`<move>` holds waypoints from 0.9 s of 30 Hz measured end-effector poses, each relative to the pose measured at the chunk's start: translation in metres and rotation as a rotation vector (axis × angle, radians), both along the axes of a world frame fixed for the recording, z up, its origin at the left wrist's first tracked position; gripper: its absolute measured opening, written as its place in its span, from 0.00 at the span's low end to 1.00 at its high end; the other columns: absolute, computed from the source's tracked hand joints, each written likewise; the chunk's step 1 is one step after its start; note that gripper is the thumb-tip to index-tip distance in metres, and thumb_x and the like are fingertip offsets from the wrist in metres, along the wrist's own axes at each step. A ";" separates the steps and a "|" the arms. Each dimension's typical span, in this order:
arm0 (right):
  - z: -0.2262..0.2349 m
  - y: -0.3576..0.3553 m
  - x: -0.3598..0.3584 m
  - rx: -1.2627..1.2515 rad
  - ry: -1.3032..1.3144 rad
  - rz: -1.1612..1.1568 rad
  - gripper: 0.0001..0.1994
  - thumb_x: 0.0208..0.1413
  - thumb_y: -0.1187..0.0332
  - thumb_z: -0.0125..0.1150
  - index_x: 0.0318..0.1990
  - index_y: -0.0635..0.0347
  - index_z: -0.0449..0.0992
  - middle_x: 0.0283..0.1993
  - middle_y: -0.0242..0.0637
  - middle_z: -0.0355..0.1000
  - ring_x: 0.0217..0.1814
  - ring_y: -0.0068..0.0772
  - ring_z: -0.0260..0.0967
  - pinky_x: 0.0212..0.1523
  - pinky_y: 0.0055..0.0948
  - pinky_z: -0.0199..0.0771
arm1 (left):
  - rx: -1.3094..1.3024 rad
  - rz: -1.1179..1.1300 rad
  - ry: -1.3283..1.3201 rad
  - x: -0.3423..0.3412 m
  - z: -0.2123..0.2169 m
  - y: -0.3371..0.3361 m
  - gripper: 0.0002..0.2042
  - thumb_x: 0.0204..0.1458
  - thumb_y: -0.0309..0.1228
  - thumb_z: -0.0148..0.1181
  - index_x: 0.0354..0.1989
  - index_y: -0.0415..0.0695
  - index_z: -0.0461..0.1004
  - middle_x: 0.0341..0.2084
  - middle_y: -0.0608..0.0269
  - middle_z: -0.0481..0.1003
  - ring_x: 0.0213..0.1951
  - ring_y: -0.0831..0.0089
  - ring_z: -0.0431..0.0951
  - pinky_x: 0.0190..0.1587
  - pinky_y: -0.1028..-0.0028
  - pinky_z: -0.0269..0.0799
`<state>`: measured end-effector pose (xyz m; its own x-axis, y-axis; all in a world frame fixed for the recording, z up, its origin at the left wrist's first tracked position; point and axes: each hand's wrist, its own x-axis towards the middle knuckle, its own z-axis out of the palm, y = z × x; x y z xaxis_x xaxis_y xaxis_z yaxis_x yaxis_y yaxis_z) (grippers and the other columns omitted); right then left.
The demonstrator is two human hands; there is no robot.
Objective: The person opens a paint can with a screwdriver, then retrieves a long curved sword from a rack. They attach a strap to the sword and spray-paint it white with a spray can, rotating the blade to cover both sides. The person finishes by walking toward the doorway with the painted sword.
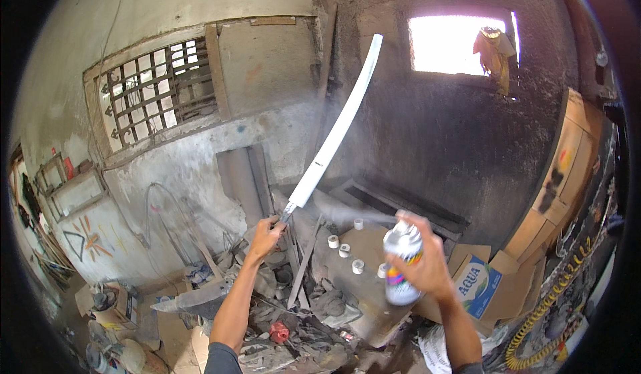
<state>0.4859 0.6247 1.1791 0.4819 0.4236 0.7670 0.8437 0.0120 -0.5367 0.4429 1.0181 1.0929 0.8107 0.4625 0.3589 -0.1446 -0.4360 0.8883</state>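
Observation:
My left hand point(267, 236) is closed round a short dark stick point(288, 214) at the lower end of a long white curved piece point(327, 150), shaped like a sword scabbard. The piece slants up and away to the right, with a small dark mark near its middle. My right hand point(433, 260) grips a spray can point(402, 247) with a white body and a coloured label, its index finger on the top. A pale mist point(364, 215) streams leftward from the can toward the lower part of the white piece. Several small white rings point(344, 250) sit on a brown board point(374, 294) behind the can.
Scrap and dusty rubble point(287, 347) cover the floor below. At right stand an open cardboard box point(511, 284), a leaning wooden panel point(567, 173) and a coiled yellow hose point(534, 340). A barred window point(157, 87) and a bright opening point(447, 43) break the walls.

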 end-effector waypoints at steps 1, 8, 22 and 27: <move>0.008 -0.001 0.014 0.030 0.012 -0.014 0.31 0.47 0.70 0.70 0.60 0.56 0.66 0.47 0.48 0.75 0.48 0.35 0.76 0.48 0.34 0.77 | 0.020 0.003 0.003 -0.008 0.001 0.002 0.11 0.57 0.33 0.55 0.32 0.36 0.77 0.19 0.69 0.71 0.22 0.80 0.68 0.27 0.76 0.62; 0.096 -0.038 0.111 0.282 -0.076 -0.169 0.26 0.54 0.65 0.64 0.59 0.57 0.65 0.41 0.41 0.73 0.39 0.29 0.73 0.40 0.31 0.76 | -0.076 -0.083 0.078 -0.068 -0.002 0.036 0.10 0.56 0.31 0.57 0.29 0.37 0.76 0.17 0.72 0.69 0.19 0.84 0.63 0.22 0.80 0.54; 0.137 -0.056 0.066 0.174 -0.229 -0.310 0.25 0.55 0.62 0.63 0.59 0.53 0.66 0.39 0.43 0.76 0.38 0.32 0.76 0.41 0.34 0.78 | -0.092 -0.039 0.006 -0.107 -0.014 0.052 0.09 0.52 0.27 0.59 0.22 0.37 0.75 0.13 0.69 0.69 0.16 0.85 0.62 0.19 0.78 0.51; 0.150 -0.056 0.092 0.245 -0.233 -0.289 0.26 0.56 0.61 0.63 0.60 0.53 0.65 0.40 0.44 0.75 0.38 0.32 0.76 0.37 0.34 0.79 | -0.119 -0.079 -0.015 -0.108 -0.015 0.053 0.09 0.53 0.27 0.59 0.22 0.37 0.75 0.14 0.69 0.69 0.16 0.85 0.63 0.19 0.79 0.51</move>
<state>0.5782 0.5689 1.3292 0.3558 0.0889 0.9303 0.9293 -0.1388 -0.3422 0.3352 1.0706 1.0778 0.8412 0.4378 0.3174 -0.1877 -0.3141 0.9307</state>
